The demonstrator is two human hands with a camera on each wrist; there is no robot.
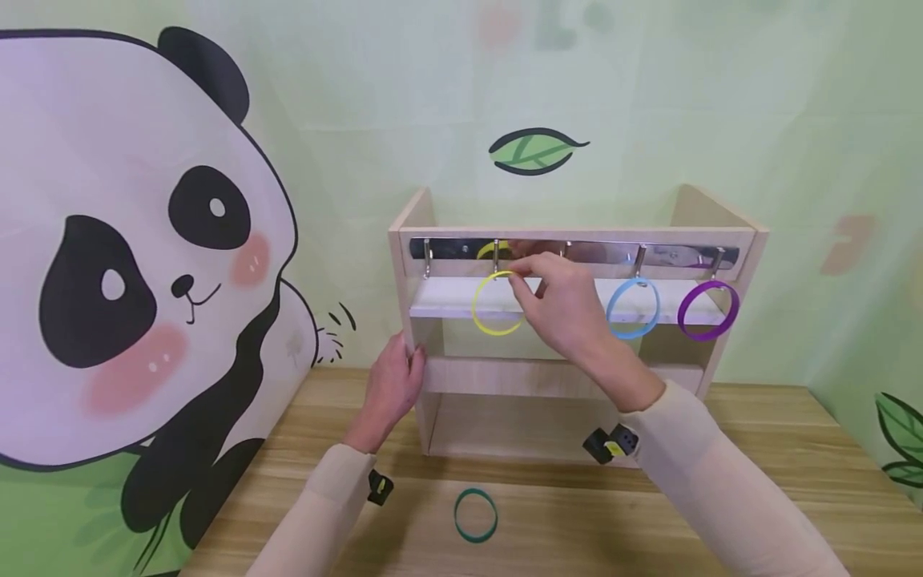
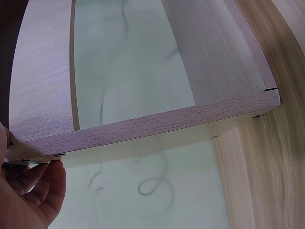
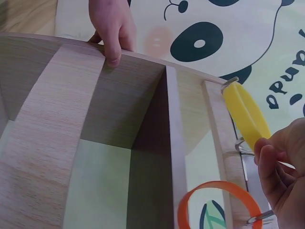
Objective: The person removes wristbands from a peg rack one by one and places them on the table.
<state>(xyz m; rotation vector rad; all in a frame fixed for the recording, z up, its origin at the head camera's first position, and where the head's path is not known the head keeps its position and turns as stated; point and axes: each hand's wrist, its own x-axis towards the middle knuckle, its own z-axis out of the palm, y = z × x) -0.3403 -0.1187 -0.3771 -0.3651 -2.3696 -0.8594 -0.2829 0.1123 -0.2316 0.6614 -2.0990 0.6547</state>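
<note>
My right hand (image 1: 566, 304) pinches a thin yellow ring (image 1: 476, 312) between thumb and fingertips, in front of the hook strip of a wooden rack (image 1: 505, 377). In the head view the ring's top edge is right at the tip of the second hook (image 1: 496, 255) from the left. In the right wrist view the yellow ring (image 3: 240, 112) stands tilted, its far end overlapping the end hook (image 3: 230, 82). My left hand (image 1: 392, 385) grips the rack's left side panel, thumb in front and fingers behind. An orange ring (image 3: 214, 185) hangs on the middle hook, hidden behind my right hand in the head view.
A light blue ring (image 1: 655, 308) and a purple ring (image 1: 707, 335) hang from the two right-hand hooks. A teal ring (image 1: 473, 538) lies on the wooden table (image 1: 303, 473) before the rack. Behind stands a pale green wall covering (image 1: 360, 160) with a panda picture.
</note>
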